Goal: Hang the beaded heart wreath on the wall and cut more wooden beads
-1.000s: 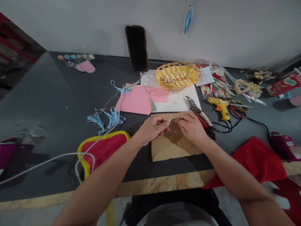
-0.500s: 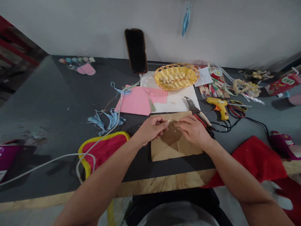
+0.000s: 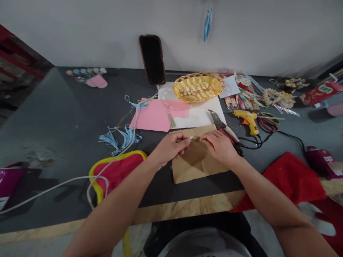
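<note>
My left hand [image 3: 171, 146] is closed in a pinch on a small pale stick piece [image 3: 191, 137], whose tip sticks out past the thumb. Facing it, my right hand [image 3: 220, 145] is also pinched, fingertips together; what they hold is too small to make out. Both hands are just above a brown cardboard sheet [image 3: 187, 167], their fingertips a short gap apart. Pruning shears [image 3: 219, 123] with red handles lie beyond my right hand, partly hidden by it. A yellow wicker basket [image 3: 198, 97] holding several small pale pieces stands behind the cardboard.
Pink paper [image 3: 152, 116] and blue tassels [image 3: 125, 138] lie to the left, with a white cable [image 3: 112, 160] crossing over a pink-and-yellow cloth [image 3: 120, 171]. On the right are a yellow glue gun [image 3: 248, 119], its black cord and a red cloth [image 3: 286, 182]. A phone [image 3: 152, 59] leans on the wall.
The view has shifted slightly. My right fingertips have moved a little against the left ones; both hands keep their pinch above the cardboard.
</note>
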A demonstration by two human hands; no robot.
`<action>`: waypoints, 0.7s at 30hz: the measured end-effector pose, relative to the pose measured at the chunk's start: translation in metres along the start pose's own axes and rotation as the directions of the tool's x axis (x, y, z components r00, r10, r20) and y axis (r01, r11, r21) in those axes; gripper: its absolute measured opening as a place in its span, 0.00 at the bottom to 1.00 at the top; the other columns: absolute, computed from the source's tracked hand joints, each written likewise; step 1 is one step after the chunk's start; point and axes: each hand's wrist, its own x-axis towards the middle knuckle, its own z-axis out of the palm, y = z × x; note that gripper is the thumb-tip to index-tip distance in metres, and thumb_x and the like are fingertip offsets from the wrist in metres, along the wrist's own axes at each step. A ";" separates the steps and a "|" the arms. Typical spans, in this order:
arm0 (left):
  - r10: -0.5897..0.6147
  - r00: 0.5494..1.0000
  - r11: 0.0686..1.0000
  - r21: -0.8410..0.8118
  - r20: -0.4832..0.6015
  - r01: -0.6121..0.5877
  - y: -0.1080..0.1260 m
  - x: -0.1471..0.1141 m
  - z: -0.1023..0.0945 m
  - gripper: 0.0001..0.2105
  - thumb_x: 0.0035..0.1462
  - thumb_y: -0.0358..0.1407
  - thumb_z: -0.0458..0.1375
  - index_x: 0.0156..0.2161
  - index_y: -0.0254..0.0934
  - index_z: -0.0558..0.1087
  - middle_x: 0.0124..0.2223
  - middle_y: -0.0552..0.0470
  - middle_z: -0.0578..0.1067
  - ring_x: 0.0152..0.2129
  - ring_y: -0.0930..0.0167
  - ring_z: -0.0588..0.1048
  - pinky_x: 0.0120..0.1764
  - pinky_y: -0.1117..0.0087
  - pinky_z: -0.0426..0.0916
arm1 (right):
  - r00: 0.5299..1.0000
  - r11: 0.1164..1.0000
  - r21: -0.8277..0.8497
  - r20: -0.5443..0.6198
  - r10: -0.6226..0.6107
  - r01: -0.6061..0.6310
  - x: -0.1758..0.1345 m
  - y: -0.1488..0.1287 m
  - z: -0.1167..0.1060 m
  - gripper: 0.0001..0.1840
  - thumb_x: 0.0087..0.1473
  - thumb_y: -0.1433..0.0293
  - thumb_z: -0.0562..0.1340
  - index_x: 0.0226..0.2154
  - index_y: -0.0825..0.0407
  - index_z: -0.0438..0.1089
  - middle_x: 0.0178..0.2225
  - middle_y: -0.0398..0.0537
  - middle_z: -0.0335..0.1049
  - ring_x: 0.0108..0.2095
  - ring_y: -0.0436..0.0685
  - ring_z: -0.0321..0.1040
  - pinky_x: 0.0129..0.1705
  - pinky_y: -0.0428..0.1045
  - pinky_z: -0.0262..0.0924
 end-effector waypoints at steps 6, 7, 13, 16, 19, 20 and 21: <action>-0.052 0.995 0.993 -0.106 0.089 0.061 0.002 -0.005 0.003 0.17 0.51 0.47 0.62 0.37 0.33 0.72 0.30 0.52 0.75 0.15 0.82 0.62 0.15 0.81 0.53 | 0.998 0.984 0.178 -0.063 -0.005 0.016 0.000 -0.009 -0.002 0.06 0.61 0.73 0.56 0.35 0.51 0.68 0.34 0.50 0.74 0.38 0.57 0.70 0.41 0.52 0.66; -0.062 0.993 0.989 -0.124 0.104 0.075 0.003 -0.006 0.004 0.18 0.51 0.47 0.62 0.39 0.33 0.72 0.30 0.51 0.75 0.15 0.82 0.62 0.15 0.82 0.52 | 0.997 0.981 0.193 -0.072 -0.015 0.029 0.000 -0.010 -0.002 0.06 0.61 0.73 0.56 0.36 0.51 0.68 0.34 0.50 0.74 0.38 0.57 0.70 0.41 0.52 0.66; -0.080 0.985 0.985 -0.141 0.155 0.103 0.007 -0.012 0.011 0.20 0.50 0.48 0.63 0.41 0.34 0.72 0.29 0.51 0.76 0.14 0.82 0.62 0.15 0.82 0.51 | 0.996 0.985 0.163 -0.076 -0.047 0.059 -0.002 -0.014 -0.003 0.07 0.61 0.73 0.56 0.35 0.51 0.69 0.35 0.50 0.75 0.39 0.56 0.70 0.42 0.53 0.67; -0.076 0.986 0.991 -0.100 0.152 0.091 0.007 -0.012 0.013 0.20 0.50 0.50 0.63 0.39 0.35 0.72 0.29 0.52 0.76 0.14 0.82 0.62 0.15 0.81 0.51 | 0.996 0.985 0.159 -0.062 -0.059 0.068 -0.002 -0.014 -0.004 0.07 0.61 0.73 0.56 0.34 0.51 0.69 0.35 0.50 0.75 0.38 0.57 0.70 0.42 0.53 0.67; -0.062 0.987 0.997 -0.041 0.146 0.069 0.008 -0.013 0.013 0.19 0.51 0.51 0.62 0.38 0.35 0.72 0.29 0.53 0.76 0.14 0.82 0.63 0.16 0.81 0.51 | 0.994 0.985 0.148 -0.073 -0.079 0.089 -0.002 -0.015 -0.005 0.07 0.61 0.73 0.56 0.33 0.51 0.69 0.34 0.50 0.76 0.38 0.56 0.71 0.42 0.52 0.67; -0.057 0.988 0.998 -0.024 0.143 0.062 0.008 -0.013 0.013 0.18 0.51 0.50 0.62 0.37 0.36 0.72 0.29 0.53 0.76 0.15 0.82 0.63 0.16 0.81 0.51 | 0.994 0.985 0.148 -0.081 -0.080 0.091 -0.002 -0.016 -0.004 0.06 0.61 0.72 0.56 0.34 0.51 0.69 0.34 0.51 0.76 0.38 0.56 0.71 0.41 0.52 0.68; -0.051 0.988 0.999 -0.012 0.142 0.053 0.009 -0.014 0.012 0.18 0.52 0.50 0.62 0.37 0.35 0.72 0.28 0.53 0.76 0.15 0.82 0.63 0.16 0.81 0.51 | 0.993 0.985 0.151 -0.092 -0.075 0.088 -0.002 -0.016 -0.004 0.05 0.61 0.72 0.57 0.34 0.52 0.69 0.34 0.51 0.76 0.38 0.56 0.71 0.41 0.52 0.68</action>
